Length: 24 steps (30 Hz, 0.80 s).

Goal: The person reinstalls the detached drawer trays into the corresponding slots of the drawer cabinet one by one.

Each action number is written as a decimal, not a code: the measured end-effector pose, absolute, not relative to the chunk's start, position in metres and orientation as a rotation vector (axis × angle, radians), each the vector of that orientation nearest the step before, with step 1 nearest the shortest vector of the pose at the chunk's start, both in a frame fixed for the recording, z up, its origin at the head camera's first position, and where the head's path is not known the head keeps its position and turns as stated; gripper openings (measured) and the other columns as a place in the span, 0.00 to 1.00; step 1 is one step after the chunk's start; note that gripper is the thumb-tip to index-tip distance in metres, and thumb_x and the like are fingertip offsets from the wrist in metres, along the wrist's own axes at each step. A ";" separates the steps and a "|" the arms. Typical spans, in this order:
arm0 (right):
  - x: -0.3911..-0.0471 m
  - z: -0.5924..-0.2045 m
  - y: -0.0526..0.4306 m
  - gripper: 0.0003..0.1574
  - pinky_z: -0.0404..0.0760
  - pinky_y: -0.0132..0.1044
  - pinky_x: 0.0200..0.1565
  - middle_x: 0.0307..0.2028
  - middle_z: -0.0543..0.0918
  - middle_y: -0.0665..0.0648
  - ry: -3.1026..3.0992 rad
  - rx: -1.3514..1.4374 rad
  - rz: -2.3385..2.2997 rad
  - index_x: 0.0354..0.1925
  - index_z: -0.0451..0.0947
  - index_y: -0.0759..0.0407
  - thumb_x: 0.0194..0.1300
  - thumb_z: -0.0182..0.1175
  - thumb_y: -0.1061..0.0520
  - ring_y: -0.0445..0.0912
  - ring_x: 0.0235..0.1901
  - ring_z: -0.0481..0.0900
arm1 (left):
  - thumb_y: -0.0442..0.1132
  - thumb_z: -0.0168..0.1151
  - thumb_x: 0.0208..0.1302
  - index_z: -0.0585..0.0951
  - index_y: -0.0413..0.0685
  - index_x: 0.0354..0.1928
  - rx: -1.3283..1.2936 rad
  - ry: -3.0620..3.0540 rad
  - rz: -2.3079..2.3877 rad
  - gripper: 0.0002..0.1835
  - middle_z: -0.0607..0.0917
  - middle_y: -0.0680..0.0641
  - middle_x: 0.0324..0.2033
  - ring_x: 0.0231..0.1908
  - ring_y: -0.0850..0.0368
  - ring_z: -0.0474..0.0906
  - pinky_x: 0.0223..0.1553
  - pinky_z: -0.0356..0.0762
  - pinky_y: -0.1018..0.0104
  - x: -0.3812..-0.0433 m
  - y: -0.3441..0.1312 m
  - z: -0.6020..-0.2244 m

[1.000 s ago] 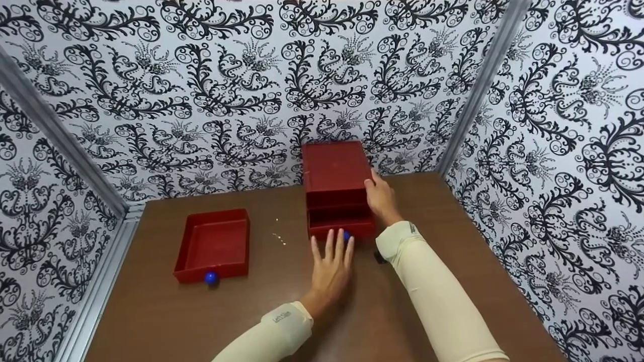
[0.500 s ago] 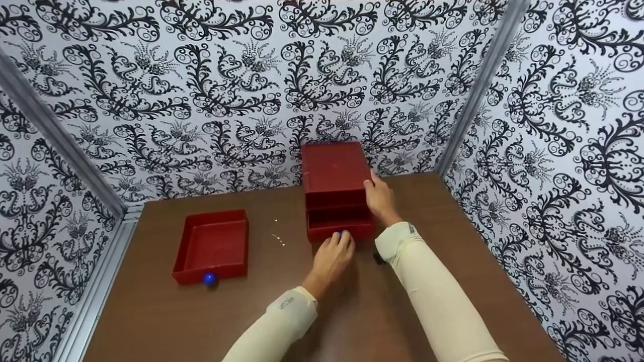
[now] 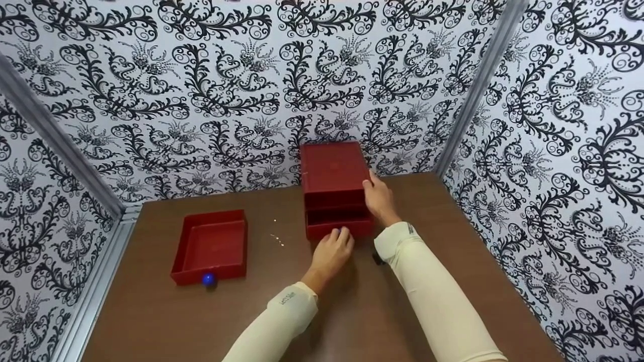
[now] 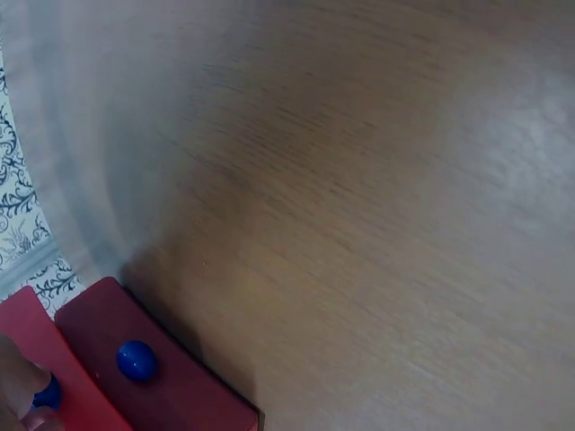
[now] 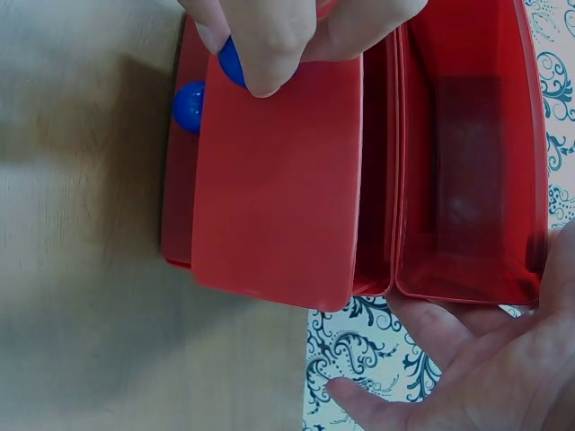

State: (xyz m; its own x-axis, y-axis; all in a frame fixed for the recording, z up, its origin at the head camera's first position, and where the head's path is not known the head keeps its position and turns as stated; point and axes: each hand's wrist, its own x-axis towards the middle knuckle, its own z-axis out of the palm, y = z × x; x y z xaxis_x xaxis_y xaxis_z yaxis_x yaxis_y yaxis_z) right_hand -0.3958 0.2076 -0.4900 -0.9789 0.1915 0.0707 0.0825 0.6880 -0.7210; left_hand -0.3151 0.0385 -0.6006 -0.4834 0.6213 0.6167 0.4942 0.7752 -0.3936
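Note:
A red drawer cabinet stands against the back wall. Its drawer sticks partly out below a vacant upper slot. My left hand pinches the blue knob on that drawer's front, fingers curled over it. Below is another drawer front with its own blue knob. My right hand touches the cabinet's right side near the upper front corner; in the right wrist view its fingers lie fairly straight along the wall.
A loose red drawer with a blue knob lies on the brown table at the left. A small black item sits by the right sleeve. Patterned walls surround the table.
My left hand's spread fingers have curled in and taken hold of the blue knob. The pulled-out drawer now shows slightly less of its inside. The right hand stays on the cabinet.

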 end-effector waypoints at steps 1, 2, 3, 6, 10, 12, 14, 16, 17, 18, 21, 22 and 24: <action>-0.396 -0.490 0.208 0.35 0.64 0.57 0.73 0.76 0.65 0.59 -2.756 -0.224 1.165 0.80 0.55 0.47 0.79 0.40 0.44 0.62 0.72 0.67 | 0.28 0.40 0.77 0.87 0.49 0.46 -0.826 -2.172 0.201 0.22 0.82 0.44 0.47 0.41 0.52 0.81 0.35 0.85 0.67 -0.316 0.039 -0.601; -0.396 -0.490 0.208 0.35 0.64 0.57 0.73 0.76 0.65 0.59 -2.757 -0.223 1.160 0.80 0.55 0.47 0.79 0.40 0.44 0.62 0.72 0.67 | 0.28 0.39 0.77 0.87 0.48 0.46 -0.826 -2.163 0.195 0.23 0.83 0.44 0.46 0.41 0.52 0.81 0.35 0.85 0.67 -0.317 0.039 -0.601; -0.396 -0.490 0.207 0.35 0.64 0.57 0.73 0.76 0.66 0.59 -2.756 -0.222 1.159 0.80 0.55 0.47 0.79 0.40 0.44 0.62 0.72 0.67 | 0.27 0.38 0.77 0.87 0.48 0.45 -0.826 -2.154 0.190 0.23 0.82 0.44 0.46 0.40 0.52 0.81 0.34 0.85 0.66 -0.319 0.039 -0.602; -0.394 -0.489 0.207 0.35 0.63 0.56 0.73 0.76 0.65 0.58 -2.752 -0.222 1.166 0.80 0.55 0.47 0.79 0.40 0.45 0.62 0.73 0.66 | 0.27 0.38 0.77 0.87 0.47 0.44 -0.823 -2.139 0.181 0.23 0.82 0.44 0.45 0.39 0.52 0.81 0.33 0.84 0.66 -0.322 0.039 -0.601; -0.393 -0.487 0.206 0.35 0.62 0.55 0.74 0.76 0.64 0.58 -2.750 -0.234 1.174 0.80 0.56 0.48 0.79 0.41 0.45 0.61 0.73 0.65 | 0.27 0.35 0.76 0.87 0.46 0.42 -0.810 -2.107 0.171 0.25 0.82 0.43 0.44 0.38 0.52 0.81 0.30 0.83 0.66 -0.327 0.040 -0.601; -0.393 -0.486 0.206 0.35 0.63 0.54 0.74 0.76 0.65 0.58 -2.750 -0.235 1.168 0.80 0.56 0.48 0.79 0.41 0.45 0.61 0.73 0.66 | 0.27 0.32 0.76 0.87 0.45 0.41 -0.804 -2.086 0.157 0.28 0.82 0.43 0.43 0.37 0.52 0.81 0.29 0.83 0.66 -0.330 0.041 -0.600; -0.392 -0.486 0.206 0.35 0.63 0.55 0.74 0.76 0.65 0.58 -2.750 -0.239 1.175 0.80 0.56 0.47 0.79 0.41 0.45 0.61 0.73 0.66 | 0.27 0.33 0.74 0.87 0.45 0.39 -0.799 -2.076 0.132 0.27 0.82 0.43 0.42 0.36 0.52 0.80 0.28 0.82 0.65 -0.332 0.041 -0.599; -0.392 -0.486 0.206 0.35 0.63 0.55 0.74 0.76 0.65 0.57 -2.744 -0.244 1.188 0.80 0.56 0.46 0.79 0.41 0.45 0.60 0.73 0.66 | 0.29 0.40 0.72 0.87 0.46 0.38 -0.795 -2.076 0.115 0.22 0.82 0.43 0.42 0.35 0.52 0.80 0.27 0.82 0.65 -0.335 0.042 -0.599; -0.392 -0.486 0.206 0.35 0.63 0.55 0.74 0.76 0.65 0.57 -2.741 -0.248 1.195 0.80 0.56 0.46 0.79 0.41 0.45 0.60 0.73 0.66 | 0.30 0.43 0.71 0.87 0.46 0.38 -0.795 -2.085 0.113 0.19 0.82 0.43 0.42 0.35 0.52 0.80 0.27 0.82 0.64 -0.336 0.042 -0.599; -0.392 -0.486 0.206 0.35 0.63 0.55 0.74 0.76 0.65 0.57 -2.738 -0.254 1.204 0.80 0.56 0.45 0.79 0.42 0.45 0.60 0.74 0.65 | 0.31 0.46 0.70 0.87 0.46 0.38 -0.797 -2.096 0.111 0.17 0.82 0.43 0.42 0.35 0.52 0.80 0.27 0.82 0.64 -0.337 0.042 -0.599; -0.392 -0.486 0.205 0.35 0.62 0.55 0.74 0.76 0.64 0.56 -2.731 -0.259 1.223 0.80 0.56 0.45 0.79 0.42 0.44 0.59 0.74 0.65 | 0.32 0.49 0.70 0.87 0.46 0.40 -0.798 -2.142 0.133 0.14 0.82 0.43 0.44 0.36 0.51 0.80 0.29 0.83 0.64 -0.340 0.043 -0.600; -0.391 -0.486 0.205 0.35 0.62 0.55 0.74 0.76 0.65 0.56 -2.728 -0.262 1.227 0.80 0.56 0.45 0.79 0.42 0.44 0.59 0.74 0.65 | 0.32 0.49 0.70 0.87 0.45 0.40 -0.798 -2.156 0.137 0.14 0.82 0.43 0.44 0.37 0.51 0.81 0.29 0.83 0.64 -0.341 0.043 -0.600; -0.391 -0.487 0.205 0.35 0.63 0.55 0.74 0.76 0.65 0.57 -2.726 -0.262 1.234 0.80 0.56 0.45 0.79 0.42 0.44 0.59 0.74 0.66 | 0.32 0.49 0.70 0.87 0.45 0.41 -0.794 -2.182 0.144 0.15 0.82 0.43 0.44 0.37 0.51 0.81 0.30 0.83 0.64 -0.342 0.043 -0.601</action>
State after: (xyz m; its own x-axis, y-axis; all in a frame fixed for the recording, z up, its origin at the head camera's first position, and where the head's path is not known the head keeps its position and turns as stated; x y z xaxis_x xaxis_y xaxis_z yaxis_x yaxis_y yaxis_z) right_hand -0.3910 0.2046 -0.4866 -0.9753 0.2142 0.0538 0.1010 0.6491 -0.7540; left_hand -0.3425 0.0433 -0.6006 -0.4892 0.5850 0.6469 0.4947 0.7970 -0.3466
